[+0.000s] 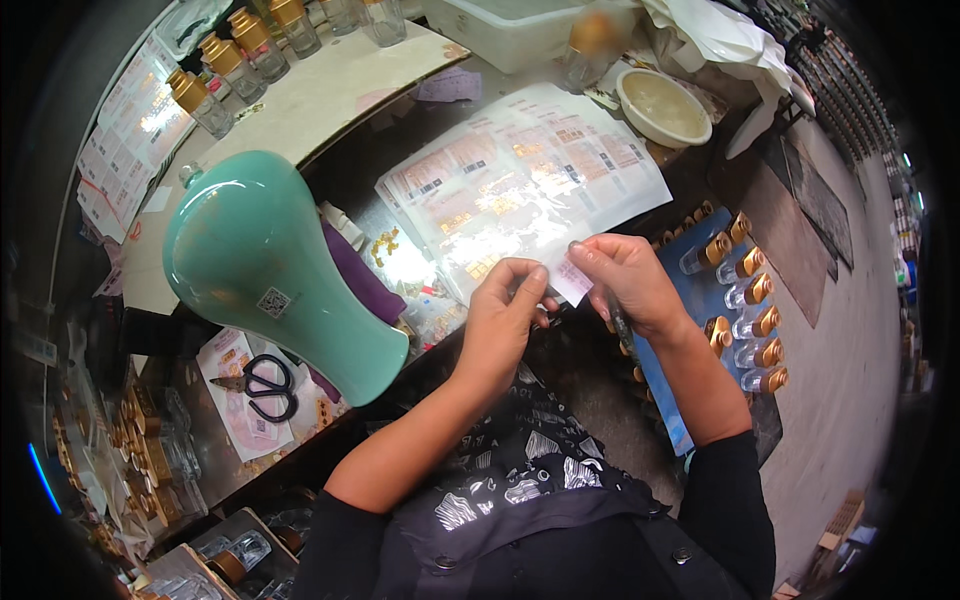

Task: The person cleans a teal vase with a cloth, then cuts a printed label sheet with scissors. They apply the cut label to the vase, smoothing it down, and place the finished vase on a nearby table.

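Between thumb and fingers, my right hand (626, 281) holds a small printed paper label (573, 280). The same hand also has a slim dark tool (620, 330) tucked in it, pointing down; its kind is unclear. Close by on the label's left side is my left hand (506, 304), thumb and forefinger together; whether they pinch its edge is hidden. Just beyond both hands lie glossy sheets of printed labels (517, 176) with gold lettering. To the left, a pale green glazed vase (247, 240) rests on its side, bearing a printed code.
Black-handled scissors (270, 388) lie on papers at left. Gold-capped glass bottles (244, 71) stand on a raised board (352, 82). A white bowl of liquid (663, 106) sits near a plastic tub (495, 34). On the right, more bottles (752, 325) line a blue board (664, 382).
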Demonstrator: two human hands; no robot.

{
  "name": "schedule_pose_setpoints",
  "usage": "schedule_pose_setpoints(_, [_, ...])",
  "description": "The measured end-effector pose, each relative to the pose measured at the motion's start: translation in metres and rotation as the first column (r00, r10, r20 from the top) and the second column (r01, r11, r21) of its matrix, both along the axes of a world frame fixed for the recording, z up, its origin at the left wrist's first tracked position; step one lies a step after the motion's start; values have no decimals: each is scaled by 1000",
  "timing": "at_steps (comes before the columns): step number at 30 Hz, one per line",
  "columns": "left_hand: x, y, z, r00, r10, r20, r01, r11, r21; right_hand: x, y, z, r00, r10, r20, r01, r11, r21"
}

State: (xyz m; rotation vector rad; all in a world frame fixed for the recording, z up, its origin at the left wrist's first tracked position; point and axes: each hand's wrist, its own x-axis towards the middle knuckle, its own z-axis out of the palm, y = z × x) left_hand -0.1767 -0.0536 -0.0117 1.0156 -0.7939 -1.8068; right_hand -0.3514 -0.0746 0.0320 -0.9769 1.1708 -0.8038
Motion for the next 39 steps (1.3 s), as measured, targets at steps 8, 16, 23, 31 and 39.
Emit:
schedule_pose_setpoints(8, [-2,10,11,999,2,48,-2,1000,3,-5,17,-5,991,120,-60,-123,991,-57])
schedule_pose_setpoints(16, [-1,7,16,996,21,81,-21,1000,0,-5,11,-6,994,92,-61,-96,992,-80])
schedule_pose_setpoints(23, [-2,6,15,997,16,71,-16,1000,8,-11,11,-10,990,140,-29,-141,988,-64])
schedule_pose_setpoints(31, [-1,4,16,990,-4,139,5,1000,-9,-13,8,-5,980,188,-68,-192,979,-66])
schedule_pose_setpoints(39, [-2,0,15,970,-18,243,33,998,-58,-17,6,-2,980,194,-55,-194,981,-11])
